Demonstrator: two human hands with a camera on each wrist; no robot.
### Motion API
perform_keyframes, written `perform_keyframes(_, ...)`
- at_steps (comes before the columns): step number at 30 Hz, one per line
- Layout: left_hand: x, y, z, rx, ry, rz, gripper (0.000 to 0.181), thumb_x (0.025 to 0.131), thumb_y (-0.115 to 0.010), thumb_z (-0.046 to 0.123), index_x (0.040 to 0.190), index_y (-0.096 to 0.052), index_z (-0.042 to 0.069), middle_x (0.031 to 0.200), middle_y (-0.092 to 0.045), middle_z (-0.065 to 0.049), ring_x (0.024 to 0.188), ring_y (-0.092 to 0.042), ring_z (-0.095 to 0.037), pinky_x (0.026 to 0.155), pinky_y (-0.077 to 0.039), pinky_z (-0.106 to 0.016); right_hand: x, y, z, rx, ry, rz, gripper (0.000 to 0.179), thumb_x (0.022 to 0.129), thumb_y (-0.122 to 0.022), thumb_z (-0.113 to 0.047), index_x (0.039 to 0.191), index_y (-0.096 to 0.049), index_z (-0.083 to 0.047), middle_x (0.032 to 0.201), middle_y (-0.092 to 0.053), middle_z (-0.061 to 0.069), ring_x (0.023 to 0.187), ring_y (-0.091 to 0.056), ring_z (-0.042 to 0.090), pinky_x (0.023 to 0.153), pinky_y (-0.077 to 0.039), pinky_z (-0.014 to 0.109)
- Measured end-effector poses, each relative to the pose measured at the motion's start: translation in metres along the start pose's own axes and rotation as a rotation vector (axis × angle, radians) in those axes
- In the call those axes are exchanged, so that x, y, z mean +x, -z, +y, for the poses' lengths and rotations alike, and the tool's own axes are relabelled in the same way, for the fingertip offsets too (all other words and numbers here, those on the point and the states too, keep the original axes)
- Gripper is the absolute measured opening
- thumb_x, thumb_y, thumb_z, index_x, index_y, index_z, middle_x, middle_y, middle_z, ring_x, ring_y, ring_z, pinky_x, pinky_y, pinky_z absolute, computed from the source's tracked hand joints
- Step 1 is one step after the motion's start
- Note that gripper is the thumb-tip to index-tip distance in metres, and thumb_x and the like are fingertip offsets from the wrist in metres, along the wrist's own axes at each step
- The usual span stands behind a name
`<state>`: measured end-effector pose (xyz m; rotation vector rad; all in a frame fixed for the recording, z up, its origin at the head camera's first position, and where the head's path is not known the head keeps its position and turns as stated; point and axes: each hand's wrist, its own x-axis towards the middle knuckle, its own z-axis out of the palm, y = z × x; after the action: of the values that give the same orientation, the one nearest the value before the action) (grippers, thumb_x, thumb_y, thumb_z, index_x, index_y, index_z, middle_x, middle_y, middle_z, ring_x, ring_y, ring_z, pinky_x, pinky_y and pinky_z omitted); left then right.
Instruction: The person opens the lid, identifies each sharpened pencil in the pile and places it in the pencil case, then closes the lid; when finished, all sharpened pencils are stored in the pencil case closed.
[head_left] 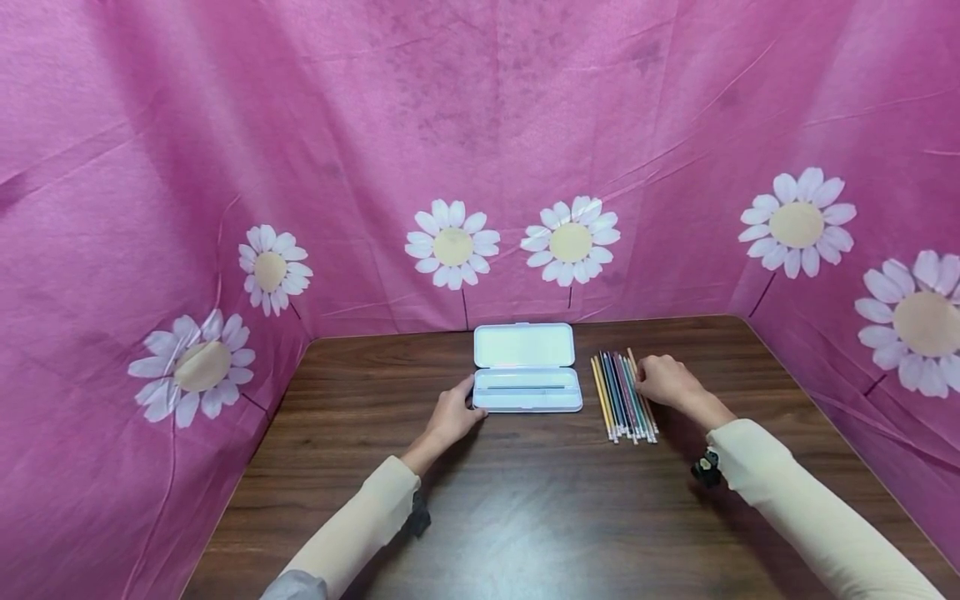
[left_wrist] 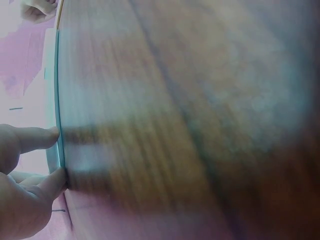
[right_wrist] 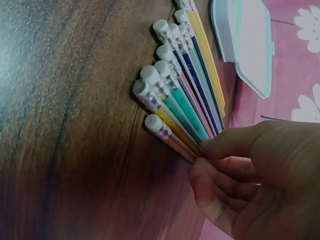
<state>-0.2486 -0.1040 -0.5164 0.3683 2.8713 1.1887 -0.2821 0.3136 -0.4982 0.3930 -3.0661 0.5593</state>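
An open white pencil case [head_left: 525, 402] lies on the table, its lid tilted back and a dark, thin pencil [head_left: 525, 387] lengthwise inside. My left hand [head_left: 450, 417] grips the case's left end, thumb at the front corner; the left wrist view has the fingers [left_wrist: 40, 137] along the case's edge. To the right of the case, several pencils [head_left: 617, 400] lie side by side, white erasers toward me. At the right side of this row my right hand [head_left: 669, 382] pinches the outermost pencil [right_wrist: 170, 140] between thumb and forefinger, away from its eraser end.
The brown wooden table [head_left: 495, 500] carries the case and the pencils near its back edge. A pink cloth [head_left: 360, 150] with printed daisies hangs behind and on both sides. Dark wrist devices [head_left: 707, 469] sit below both sleeves.
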Motion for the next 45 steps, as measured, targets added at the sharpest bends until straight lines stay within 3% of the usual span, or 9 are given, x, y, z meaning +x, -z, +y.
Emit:
perform_keyframes(7,0.000,0.001,0.001,-0.014,-0.016,0.008,0.074,0.092,-0.081,0.006,0.157,-0.048,-0.003,0.151,-0.060,-0.025,0.137,-0.061,-0.035,0.114,-0.051,-0.049,0.012,-0.018,0.022,-0.027,-0.089,0.005,0.020,0.078,-0.067,-0.014,0.063,-0.055,-0.019,0.063,-0.052,-0.001,0.059,-0.048,0.020,0.057,-0.045,0.044)
perform_keyframes(11,0.000,0.001,0.001,-0.005,-0.015,0.010,0.074,0.091,-0.081,0.006,0.157,-0.048,-0.003,0.151,-0.060,-0.025,0.138,-0.060,-0.035,0.115,-0.050,-0.050,0.002,-0.007,0.003,-0.014,-0.132,-0.011,0.026,0.075,-0.065,-0.012,0.060,-0.045,-0.020,0.060,-0.042,-0.002,0.057,-0.045,0.021,0.056,-0.043,0.042)
perform_keyframes(15,-0.001,0.000,0.001,-0.008,-0.012,0.013,0.074,0.091,-0.081,0.006,0.157,-0.048,-0.004,0.151,-0.060,-0.025,0.138,-0.061,-0.034,0.115,-0.051,-0.049,-0.007,0.004,-0.018,-0.011,-0.179,-0.043,0.027,0.077,-0.066,-0.011,0.061,-0.044,-0.017,0.064,-0.050,0.005,0.062,-0.050,0.027,0.059,-0.048,0.050)
perform_keyframes(20,-0.001,-0.001,0.002,-0.017,0.005,0.002,0.074,0.093,-0.080,0.006,0.158,-0.046,-0.004,0.154,-0.057,-0.025,0.140,-0.059,-0.033,0.115,-0.051,-0.048,0.007,-0.021,0.008,-0.064,-0.183,-0.010,0.026,0.078,-0.067,-0.013,0.063,-0.047,-0.016,0.067,-0.059,0.010,0.062,-0.055,0.030,0.055,-0.050,0.054)
perform_keyframes(22,0.000,-0.001,0.002,-0.019,0.009,-0.001,0.074,0.093,-0.080,0.006,0.158,-0.046,-0.003,0.155,-0.056,-0.025,0.141,-0.058,-0.033,0.115,-0.050,-0.048,0.008,-0.021,0.008,-0.063,-0.187,-0.011,0.025,0.080,-0.069,-0.013,0.065,-0.049,-0.015,0.069,-0.061,0.013,0.062,-0.058,0.031,0.052,-0.050,0.052)
perform_keyframes(24,0.000,-0.001,0.001,-0.017,0.002,0.003,0.074,0.093,-0.080,0.006,0.158,-0.046,-0.004,0.154,-0.057,-0.025,0.140,-0.059,-0.034,0.115,-0.050,-0.048,0.002,-0.011,-0.007,-0.057,-0.200,-0.026,0.024,0.081,-0.071,-0.013,0.066,-0.051,-0.011,0.072,-0.064,0.017,0.063,-0.061,0.034,0.056,-0.053,0.055)
perform_keyframes(31,-0.001,-0.001,0.000,-0.008,-0.001,0.008,0.074,0.092,-0.080,0.005,0.157,-0.046,-0.005,0.153,-0.057,-0.026,0.141,-0.058,-0.035,0.116,-0.049,-0.049,0.006,-0.019,0.005,-0.073,-0.235,-0.054,0.026,0.082,-0.075,-0.019,0.068,-0.054,-0.013,0.073,-0.062,0.014,0.067,-0.059,0.036,0.058,-0.052,0.052)
perform_keyframes(38,-0.001,-0.001,0.000,-0.008,-0.015,0.016,0.074,0.091,-0.082,0.005,0.156,-0.048,-0.006,0.151,-0.058,-0.026,0.139,-0.060,-0.036,0.115,-0.050,-0.050,-0.009,0.003,-0.028,-0.027,-0.282,-0.072,0.025,0.082,-0.069,-0.015,0.065,-0.052,-0.010,0.076,-0.065,0.018,0.070,-0.062,0.035,0.062,-0.055,0.052)
perform_keyframes(45,0.000,-0.001,0.000,-0.010,-0.018,0.016,0.074,0.091,-0.081,0.005,0.156,-0.048,-0.005,0.151,-0.058,-0.026,0.139,-0.060,-0.035,0.115,-0.050,-0.050,-0.012,0.006,-0.036,-0.018,-0.293,-0.075,0.028,0.086,-0.069,-0.017,0.066,-0.051,-0.011,0.075,-0.063,0.016,0.071,-0.061,0.033,0.063,-0.053,0.048)
